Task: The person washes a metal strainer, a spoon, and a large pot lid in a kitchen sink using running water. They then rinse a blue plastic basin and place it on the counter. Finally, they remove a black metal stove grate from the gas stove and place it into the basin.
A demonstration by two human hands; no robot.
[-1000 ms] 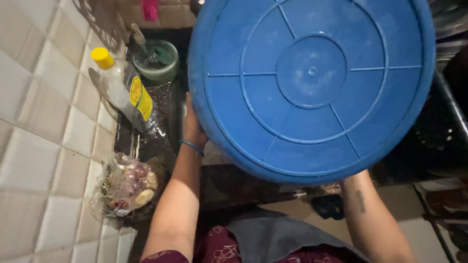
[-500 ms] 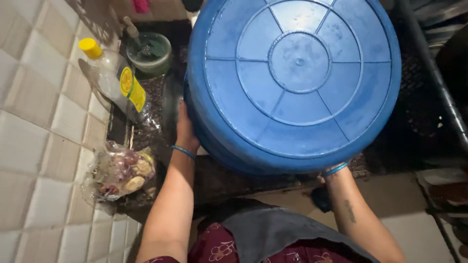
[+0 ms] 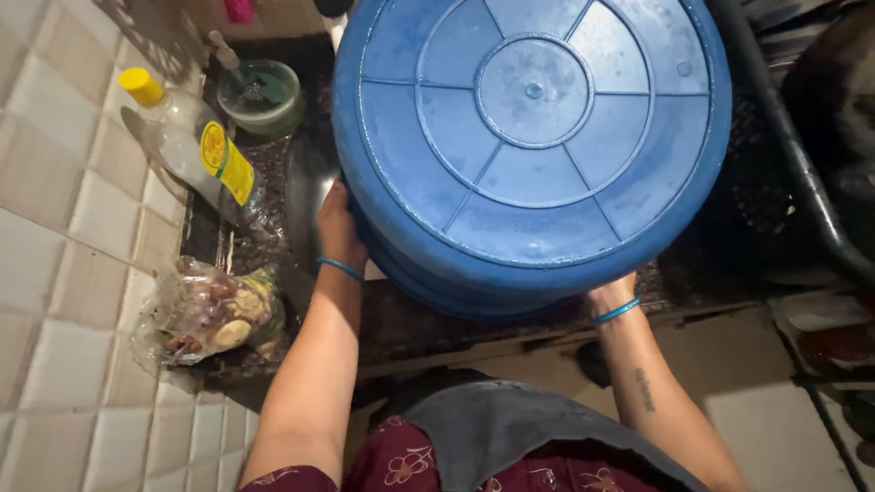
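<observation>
Head view, looking down. A large round blue tub (image 3: 533,137), turned bottom-up so that its ribbed base with raised rings faces the camera, is held between the person's two hands above a dark speckled surface (image 3: 428,319). The left hand (image 3: 339,232) presses flat against the tub's left wall; its fingers (image 3: 330,205) lie spread along the plastic, gripping from the side, with a thin blue bangle at the wrist. The right hand (image 3: 612,293) sits under the tub's lower right rim; only the heel and wrist show, again with a blue bangle, and the fingers are hidden behind the tub, so how far they are curled cannot be told. The tub lies between the two sets of fingers, touching both, and covers most of the surface beyond them.

Left of the left fingers, well apart, a clear plastic bottle (image 3: 187,146) with a yellow cap and yellow label leans against the tiled wall (image 3: 55,210). Beyond those fingers, near the tub's upper left edge, stands a small green bowl (image 3: 264,100) with a utensil in it. Nearer the person than the left fingers, beside the forearm, a clear plastic bag (image 3: 210,314) of mixed vegetables rests on the surface by the wall
</observation>
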